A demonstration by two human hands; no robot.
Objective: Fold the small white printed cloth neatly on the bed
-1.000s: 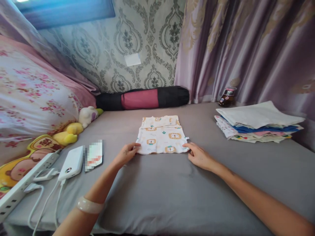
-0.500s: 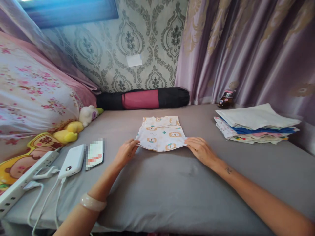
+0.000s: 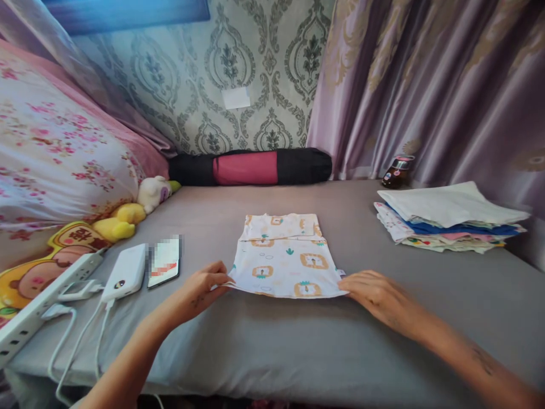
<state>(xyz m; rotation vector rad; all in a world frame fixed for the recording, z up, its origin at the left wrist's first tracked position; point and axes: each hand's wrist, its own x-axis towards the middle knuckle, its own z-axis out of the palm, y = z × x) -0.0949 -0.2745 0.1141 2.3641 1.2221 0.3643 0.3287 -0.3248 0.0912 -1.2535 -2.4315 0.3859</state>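
Note:
A small white garment (image 3: 284,255) printed with orange lion motifs lies partly folded on the grey bed sheet (image 3: 298,352). My left hand (image 3: 200,287) pinches its near left corner, lifting the edge slightly. My right hand (image 3: 377,295) grips the near right corner, fingers curled against the cloth. Both hands sit at the garment's near hem.
A stack of folded clothes (image 3: 447,218) lies at the right, with a small dark bottle (image 3: 395,170) behind it. A black and red roll bag (image 3: 251,167) lies against the wall. A power bank (image 3: 125,272), phone (image 3: 164,263), power strip (image 3: 38,307) and plush toys (image 3: 123,218) sit at the left.
Both hands have drawn the garment's near hem toward me, and the garment has slid nearer on the sheet.

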